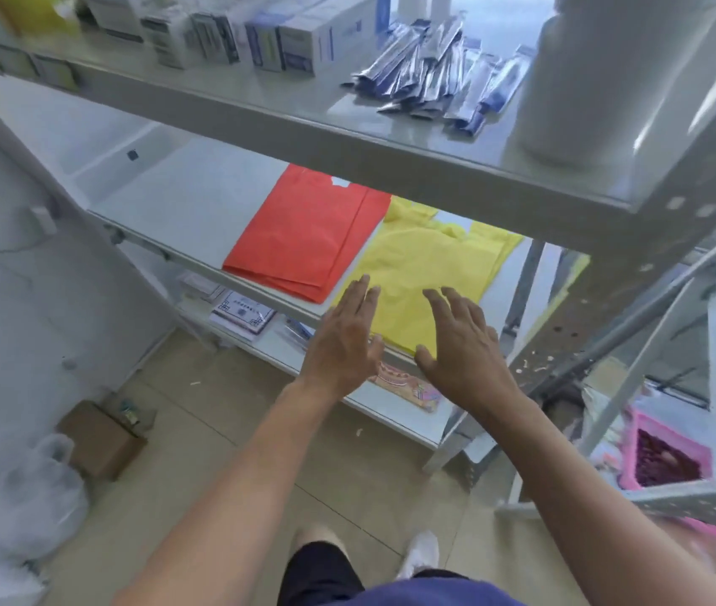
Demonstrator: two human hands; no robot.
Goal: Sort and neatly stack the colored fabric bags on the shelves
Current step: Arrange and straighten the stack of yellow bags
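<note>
1. The fingers of the left hand and those of the right hand lie straight and slightly spread, gripping nothing, over the near end of the yellow bags. We cannot tell whether they press the fabric or hover just above it.
2. The yellow bags lie flat on the middle shelf, their near corner at its front lip. Their handle end looks rumpled.
3. We judge the step to be smoothing and squaring this pile. Flat palms should sweep from the near end toward the rumpled handles. The near edge should then be drawn level with the lip, with no overhang.
4. The red bags lie neat and flat just left of the yellow bags, edge against edge. A sideways push could ruck that seam, so we favour lengthwise strokes.
5. The upper shelf hangs over the far part of the yellow bags and hides their end. Headroom looks tight there, so wrists should go in low.
6. A steel upright stands near the yellow bags on their right, leaving little room to move that way. The open room is the bare shelf left of the yellow bags, beyond the red pile.
</note>
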